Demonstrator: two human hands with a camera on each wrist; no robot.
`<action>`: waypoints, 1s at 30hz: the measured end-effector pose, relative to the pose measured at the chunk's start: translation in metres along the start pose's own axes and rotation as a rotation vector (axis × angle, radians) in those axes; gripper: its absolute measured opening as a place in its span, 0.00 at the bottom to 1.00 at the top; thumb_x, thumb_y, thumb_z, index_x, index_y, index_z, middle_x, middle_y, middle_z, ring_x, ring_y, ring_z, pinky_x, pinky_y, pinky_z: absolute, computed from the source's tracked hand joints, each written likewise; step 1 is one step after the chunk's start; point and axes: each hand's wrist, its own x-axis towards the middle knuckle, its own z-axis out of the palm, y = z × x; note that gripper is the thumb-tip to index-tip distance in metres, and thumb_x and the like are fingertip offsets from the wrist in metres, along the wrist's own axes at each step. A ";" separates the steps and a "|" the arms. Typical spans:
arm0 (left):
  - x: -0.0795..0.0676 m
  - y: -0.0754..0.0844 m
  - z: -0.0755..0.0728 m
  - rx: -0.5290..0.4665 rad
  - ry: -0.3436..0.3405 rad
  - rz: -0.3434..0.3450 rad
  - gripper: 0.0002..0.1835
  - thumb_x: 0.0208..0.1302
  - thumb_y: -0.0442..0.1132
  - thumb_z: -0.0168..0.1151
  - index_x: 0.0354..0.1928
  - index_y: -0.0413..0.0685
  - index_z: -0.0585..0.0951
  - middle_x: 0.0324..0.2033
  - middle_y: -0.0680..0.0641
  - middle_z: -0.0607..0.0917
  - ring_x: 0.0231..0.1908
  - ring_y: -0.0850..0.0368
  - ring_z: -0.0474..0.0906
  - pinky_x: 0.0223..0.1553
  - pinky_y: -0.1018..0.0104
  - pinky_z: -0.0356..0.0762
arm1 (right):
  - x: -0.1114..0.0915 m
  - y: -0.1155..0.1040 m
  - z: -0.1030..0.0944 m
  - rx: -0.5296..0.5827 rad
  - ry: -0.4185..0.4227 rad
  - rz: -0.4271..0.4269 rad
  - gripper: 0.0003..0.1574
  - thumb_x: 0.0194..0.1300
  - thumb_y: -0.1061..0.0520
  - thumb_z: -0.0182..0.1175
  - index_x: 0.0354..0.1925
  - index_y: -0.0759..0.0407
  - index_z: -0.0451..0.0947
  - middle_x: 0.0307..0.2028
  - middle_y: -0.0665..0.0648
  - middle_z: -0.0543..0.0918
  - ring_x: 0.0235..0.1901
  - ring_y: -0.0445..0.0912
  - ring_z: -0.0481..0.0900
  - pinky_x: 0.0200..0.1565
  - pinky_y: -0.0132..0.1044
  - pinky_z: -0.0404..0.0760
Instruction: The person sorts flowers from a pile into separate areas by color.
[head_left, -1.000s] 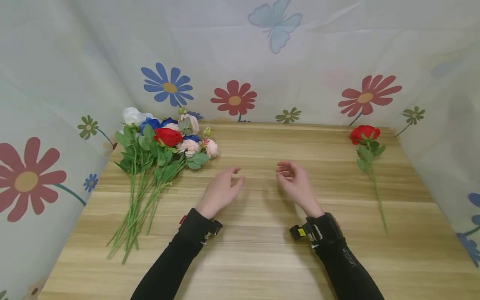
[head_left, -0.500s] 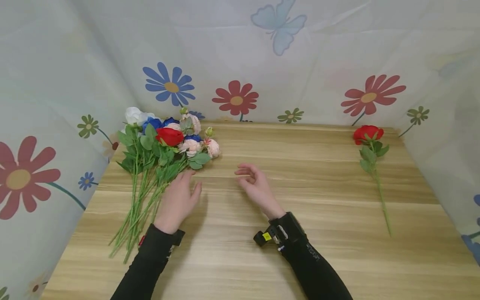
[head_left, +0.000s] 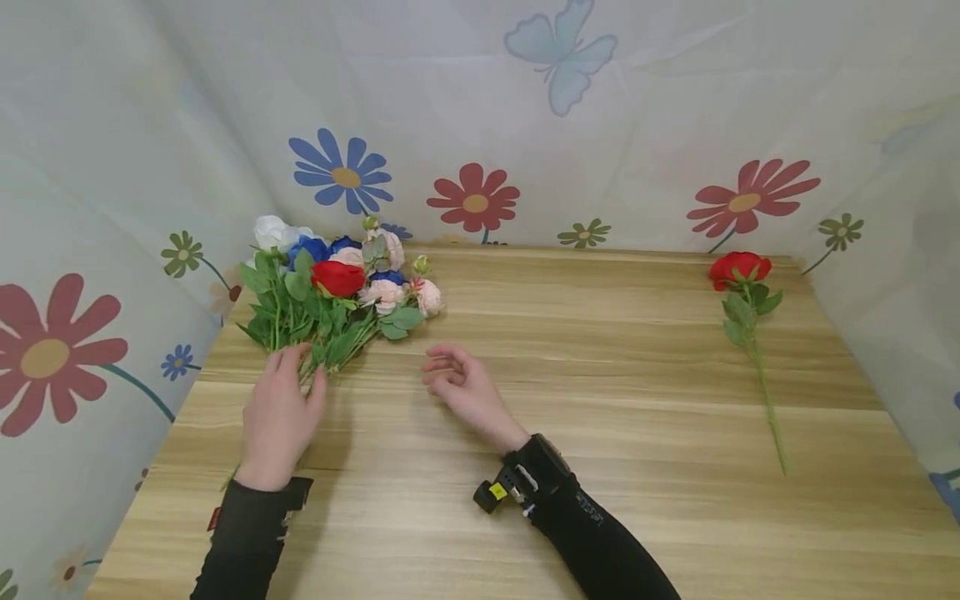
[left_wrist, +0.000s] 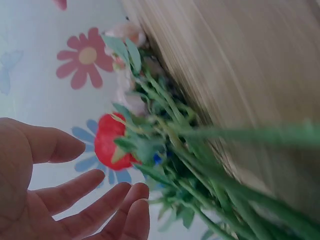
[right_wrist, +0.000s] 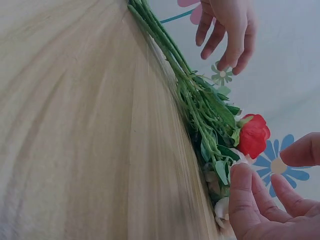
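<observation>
A heap of artificial flowers with white, blue, red and pink blooms lies at the left of the table, its red rose [head_left: 338, 278] on top. Over the green stems [left_wrist: 210, 185] hovers my left hand [head_left: 276, 421], thumb apart from the fingers, holding nothing; in the right wrist view it appears above the stems. To the right of the heap is my right hand [head_left: 474, 396], its fingers loosely bent around nothing. In the head view the left hand hides much of the stems. A single red rose [head_left: 740, 271] with a green stem lies alone at the far right.
The wooden table [head_left: 570, 325] stretches between the heap and the single rose. Behind and beside it hangs a pale cloth [head_left: 420, 92] printed with flowers and a butterfly.
My left hand has moved left from mid-table to above the heap's stems. My right hand has also shifted left, closer to the heap. The flowers lie as before.
</observation>
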 end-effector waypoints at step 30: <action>0.007 -0.048 -0.019 0.160 -0.282 -0.269 0.18 0.68 0.31 0.50 0.51 0.22 0.77 0.43 0.22 0.82 0.40 0.24 0.81 0.33 0.38 0.79 | -0.008 -0.004 0.007 0.026 -0.059 0.018 0.28 0.65 0.69 0.56 0.64 0.68 0.70 0.56 0.70 0.81 0.50 0.54 0.85 0.51 0.37 0.85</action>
